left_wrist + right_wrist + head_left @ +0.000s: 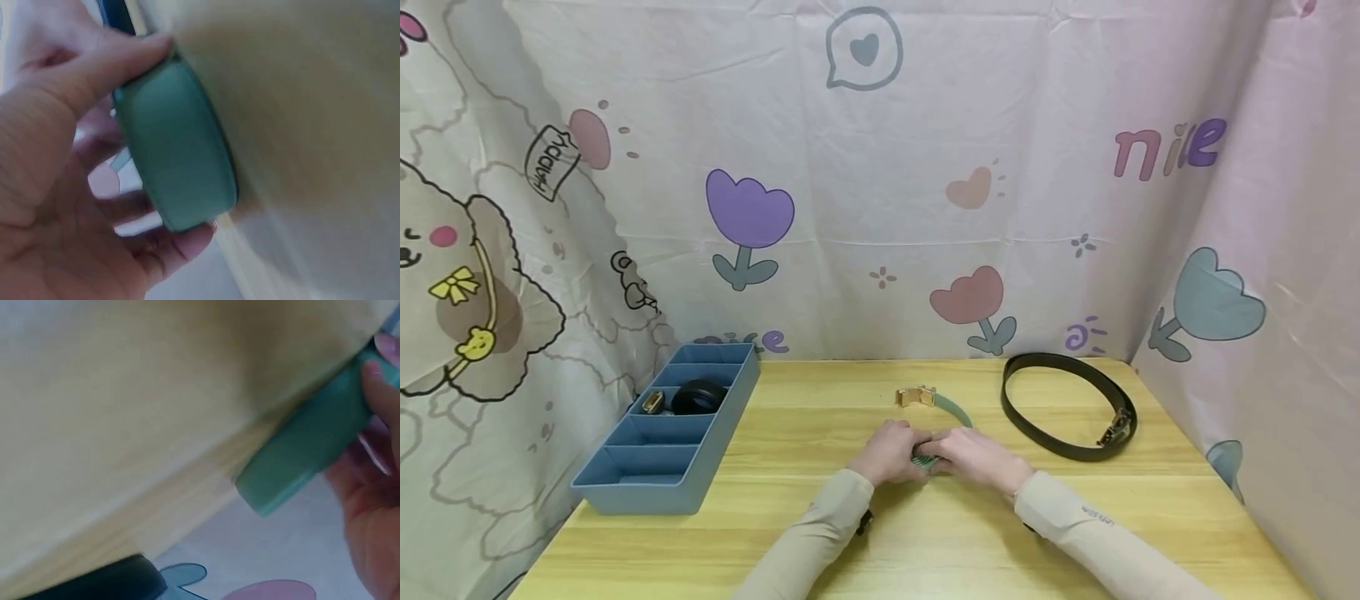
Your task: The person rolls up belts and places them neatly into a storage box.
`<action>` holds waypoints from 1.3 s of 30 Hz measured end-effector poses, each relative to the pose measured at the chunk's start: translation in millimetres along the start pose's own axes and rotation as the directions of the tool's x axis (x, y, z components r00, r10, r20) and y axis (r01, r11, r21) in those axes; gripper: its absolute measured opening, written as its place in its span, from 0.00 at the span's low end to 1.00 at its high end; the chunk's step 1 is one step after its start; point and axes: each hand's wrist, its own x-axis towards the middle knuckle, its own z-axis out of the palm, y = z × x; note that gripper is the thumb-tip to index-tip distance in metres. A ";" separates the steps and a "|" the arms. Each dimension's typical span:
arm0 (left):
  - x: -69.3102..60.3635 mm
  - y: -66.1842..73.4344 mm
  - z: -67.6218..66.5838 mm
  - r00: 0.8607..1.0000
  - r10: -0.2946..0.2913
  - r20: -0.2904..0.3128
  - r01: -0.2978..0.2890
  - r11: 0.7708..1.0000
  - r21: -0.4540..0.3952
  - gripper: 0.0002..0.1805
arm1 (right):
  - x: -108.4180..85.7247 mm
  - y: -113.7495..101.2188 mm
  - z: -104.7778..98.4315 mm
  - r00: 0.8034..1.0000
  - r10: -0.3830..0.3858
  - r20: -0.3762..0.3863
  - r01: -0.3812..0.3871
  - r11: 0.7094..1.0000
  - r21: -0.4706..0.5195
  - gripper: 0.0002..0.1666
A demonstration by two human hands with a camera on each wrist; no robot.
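Note:
A green belt [955, 408] with a gold buckle [916, 397] lies on the table in front of me, its strap curving from the buckle toward my hands. My left hand [887, 454] grips a coiled part of the strap from the left. In the left wrist view its thumb lies along the upper edge of the green band [178, 150], with fingertips at the lower end. My right hand [977, 457] pinches the same coil from the right. The right wrist view shows the green loop [306, 437] standing on edge between fingers and thumb. Most of the coil is hidden by both hands.
At the left stands a blue-grey divided box [718, 450]; one compartment holds a rolled black belt [698, 396] with a gold buckle [653, 402]. A loosely looped black belt [1060, 446] lies at the right. Patterned curtains [865, 208] enclose the table's back and sides.

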 end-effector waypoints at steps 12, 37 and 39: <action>-1.4 -13.5 -7.7 0.997 0.039 0.068 -0.030 0.991 -0.130 0.24 | 6.6 -1.1 -1.7 1.000 0.014 0.015 -0.013 1.000 -0.023 0.17; -11.0 -14.4 -0.4 1.000 -0.008 -0.008 0.008 1.000 -0.005 0.26 | 7.9 -4.1 2.6 1.000 0.000 0.007 0.000 1.000 -0.025 0.24; -12.8 -12.4 0.9 0.998 -0.057 -0.033 0.059 0.997 0.048 0.30 | 8.5 -5.2 3.0 1.000 0.020 0.010 -0.019 0.999 -0.026 0.24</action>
